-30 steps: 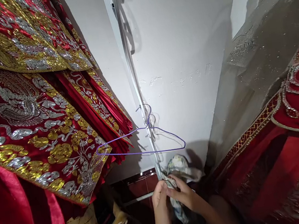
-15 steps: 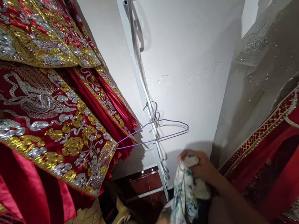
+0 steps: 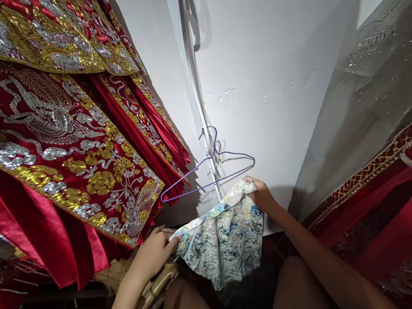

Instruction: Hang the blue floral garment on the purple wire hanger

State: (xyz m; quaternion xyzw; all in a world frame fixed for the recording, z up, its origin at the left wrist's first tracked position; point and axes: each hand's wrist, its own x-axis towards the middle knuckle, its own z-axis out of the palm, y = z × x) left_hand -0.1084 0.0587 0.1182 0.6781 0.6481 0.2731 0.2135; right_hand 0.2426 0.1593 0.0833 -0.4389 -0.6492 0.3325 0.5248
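A white garment with a blue, green and yellow print (image 3: 221, 238) is stretched out between my two hands, above my knees. My left hand (image 3: 159, 248) pinches its left upper corner. At the right upper corner my right hand (image 3: 259, 195) grips the edge. Just beyond the cloth a purple wire hanger (image 3: 209, 184) hangs by its hook on a white metal upright (image 3: 189, 66). The hanger carries nothing, and the garment's top edge lies a little below its lower bar. The garment's lower part falls into shadow.
Red costumes with gold and silver sequins (image 3: 55, 123) hang at the left. Another red beaded costume (image 3: 378, 213) is at the right, beside a grey translucent sheet (image 3: 363, 85). A bamboo seat (image 3: 158, 290) stands at lower left. A white wall (image 3: 269, 31) lies behind.
The garment was bunched up in my right hand, with my left hand low at the frame's bottom. Now both hands hold it spread out, raised closer to the hanger.
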